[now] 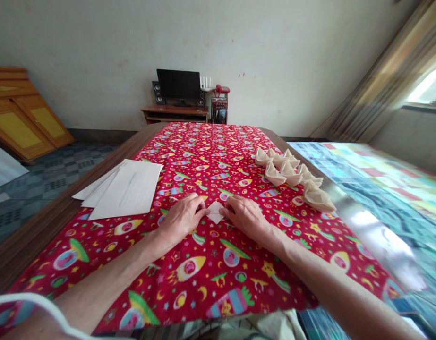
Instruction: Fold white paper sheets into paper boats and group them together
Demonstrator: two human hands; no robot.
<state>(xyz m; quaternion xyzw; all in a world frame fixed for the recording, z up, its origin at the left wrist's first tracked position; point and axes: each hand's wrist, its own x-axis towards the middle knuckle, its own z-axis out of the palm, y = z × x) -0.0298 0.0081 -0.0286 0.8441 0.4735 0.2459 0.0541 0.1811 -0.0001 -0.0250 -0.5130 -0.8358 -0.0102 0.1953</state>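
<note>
A small folded piece of white paper [215, 212] lies on the red patterned tablecloth [210, 156]. My left hand [182, 218] presses on its left side with curled fingers. On the paper's right edge my right hand [246, 216] pinches it with bent fingers. Both hands rest on the cloth, close together, with the paper between them.
A loose stack of white sheets [123, 189] lies to the left on the cloth. Several folded cream paper shapes [292, 174] sit in a group at the right. The wooden table edge [44, 222] runs along the left. A desk with a monitor [178, 85] stands at the far wall.
</note>
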